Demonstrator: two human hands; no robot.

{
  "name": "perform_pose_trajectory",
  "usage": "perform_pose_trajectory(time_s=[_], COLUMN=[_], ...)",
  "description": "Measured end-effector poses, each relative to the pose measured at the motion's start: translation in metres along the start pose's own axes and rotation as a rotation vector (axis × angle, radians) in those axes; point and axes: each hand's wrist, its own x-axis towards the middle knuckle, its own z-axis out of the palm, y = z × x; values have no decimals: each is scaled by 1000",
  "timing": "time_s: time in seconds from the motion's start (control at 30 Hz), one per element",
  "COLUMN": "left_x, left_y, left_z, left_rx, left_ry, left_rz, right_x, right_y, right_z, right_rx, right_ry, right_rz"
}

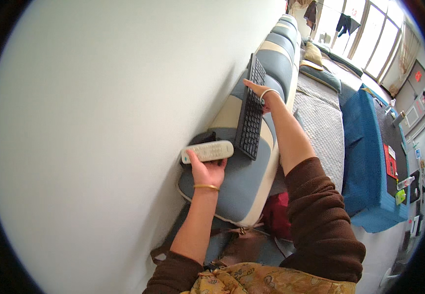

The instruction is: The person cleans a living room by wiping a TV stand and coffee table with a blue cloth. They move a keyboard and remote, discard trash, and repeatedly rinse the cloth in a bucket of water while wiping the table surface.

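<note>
A white remote control (pixel 218 150) lies across my left hand (pixel 208 171), its buttons facing up and my thumb over one end. My right hand (pixel 265 95) grips a black computer keyboard (pixel 250 126) near its middle, the keys turned towards me and the board steeply tilted. Both things are above the top of a blue and cream sofa back (pixel 234 183). Just behind the remote is a dark item (pixel 201 138), mostly hidden, so I cannot tell what it is.
A white wall (pixel 98 128) runs along the left. To the right are the quilted sofa seat (pixel 319 128), cushions (pixel 312 55) and a table with a blue cover (pixel 363 158), bearing a red item (pixel 389 161) and bottles. Below the sofa back sit a red item (pixel 278 215) and a brown bag (pixel 245 246).
</note>
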Motion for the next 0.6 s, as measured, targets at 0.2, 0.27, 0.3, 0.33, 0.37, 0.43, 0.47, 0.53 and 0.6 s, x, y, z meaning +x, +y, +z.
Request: perform_pose_trajectory(time_s=[0.2,0.27,0.3,0.33,0.37,0.43,0.47,0.53,0.6], left_x=[-3,-3,-3,-4,-5,-9,-12,-17,-20], left_y=[0,0,0,1,2,7,9,14,17], left_z=[-2,-3,-4,-4,-5,-7,-9,-10,-8], left_rx=[-67,-52,-61,-55,-42,99,199,364,360], left_ry=[-32,-14,-19,-23,-51,-85,-105,-69,-33], left_rz=[21,47,38,49,55,-17,-34,-35,-49], right_x=[41,35,30,24,19,9,6,2,1], right_y=[5,25,37,53,68,92,99,104,99], right_z=[-4,-6,-6,-9,-7,-4,-1,11,26], right_rx=[-26,81,132,213,236,309,384,456,599], right_ry=[144,154,181,59,-43,-161,-203,-232,-130], right_rz=[-143,-203,-235,-134,-95,-164,-174,-200,-212])
